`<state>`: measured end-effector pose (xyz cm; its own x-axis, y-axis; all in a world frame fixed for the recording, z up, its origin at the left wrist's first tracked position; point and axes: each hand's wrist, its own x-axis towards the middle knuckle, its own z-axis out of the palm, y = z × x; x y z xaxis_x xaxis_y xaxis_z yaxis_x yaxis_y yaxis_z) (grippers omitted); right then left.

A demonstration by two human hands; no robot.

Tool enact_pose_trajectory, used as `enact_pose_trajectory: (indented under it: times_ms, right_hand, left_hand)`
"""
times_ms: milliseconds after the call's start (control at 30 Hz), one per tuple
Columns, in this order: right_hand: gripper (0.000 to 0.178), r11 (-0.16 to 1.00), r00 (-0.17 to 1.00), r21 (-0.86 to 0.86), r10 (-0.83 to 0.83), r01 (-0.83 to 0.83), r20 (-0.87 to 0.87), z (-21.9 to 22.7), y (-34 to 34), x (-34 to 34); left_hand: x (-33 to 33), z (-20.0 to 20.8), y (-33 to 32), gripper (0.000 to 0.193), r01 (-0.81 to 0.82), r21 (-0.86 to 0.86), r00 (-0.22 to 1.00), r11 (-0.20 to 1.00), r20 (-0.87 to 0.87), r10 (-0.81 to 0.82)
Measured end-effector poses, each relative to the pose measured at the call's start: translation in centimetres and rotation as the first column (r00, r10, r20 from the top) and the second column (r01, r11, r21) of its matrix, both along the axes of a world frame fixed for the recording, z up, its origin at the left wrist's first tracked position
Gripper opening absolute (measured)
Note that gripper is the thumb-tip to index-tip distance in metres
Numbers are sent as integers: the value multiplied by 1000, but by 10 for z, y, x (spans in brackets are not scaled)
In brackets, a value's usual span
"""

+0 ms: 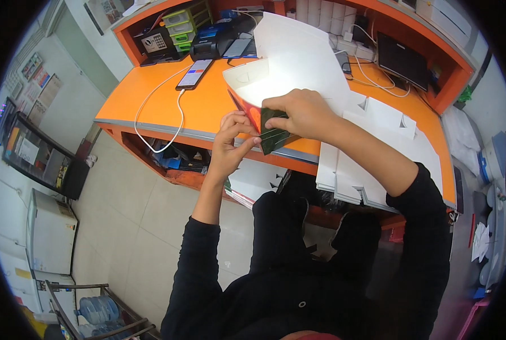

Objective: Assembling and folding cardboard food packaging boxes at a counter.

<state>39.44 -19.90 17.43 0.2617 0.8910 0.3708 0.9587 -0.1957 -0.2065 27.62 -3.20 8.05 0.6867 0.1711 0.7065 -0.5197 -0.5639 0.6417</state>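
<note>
A partly folded cardboard box [295, 59], white inside with a red and dark green printed outside, is tilted up over the front edge of the orange counter [122, 99]. One large white panel of it stands raised at the back. My left hand [230, 141] pinches the box's near corner between thumb and fingers. From the right, my right hand [304, 116] grips the dark green side, its thumb lying on the outer face. Its other fingertips are partly hidden. Beside my right forearm lies a stack of flat white box blanks [386, 147] with cut notches.
Left on the counter, a phone [196, 75] is plugged into a white cable [180, 107]. Behind it are green drawers [180, 25] and a small safe [155, 42]. A dark monitor [403, 59] stands back right. More printed blanks [258, 178] sit below the counter, by my knees.
</note>
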Motion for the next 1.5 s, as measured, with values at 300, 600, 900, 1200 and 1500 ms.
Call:
enact_pose_trajectory:
  times_ms: [300,600,900,1200,1500]
  right_hand:
    - [43,971,990,-215,122,-106,64,12,-2,-10]
    - [40,968,974,-236,128,-82,186,-2,4,-12]
    - [31,985,980,-133,131,-111,148,-17,-5,-2]
    - [38,966,968,164,171,-202,185,15,-93,-35]
    - [23,913,952,-276,-303,300,34,-13,-245,-62]
  left_hand:
    - [66,47,58,44,-234,-533,968,813,-54,243]
    - [132,62,97,35,-133,62,902,989,-406,147]
    - [172,80,57,64,119,559,591,820,-704,394]
    - [135,95,57,40,-373,271,927,887,84,364]
    - [1,73,-147,25,370,577,927,729,-286,-244]
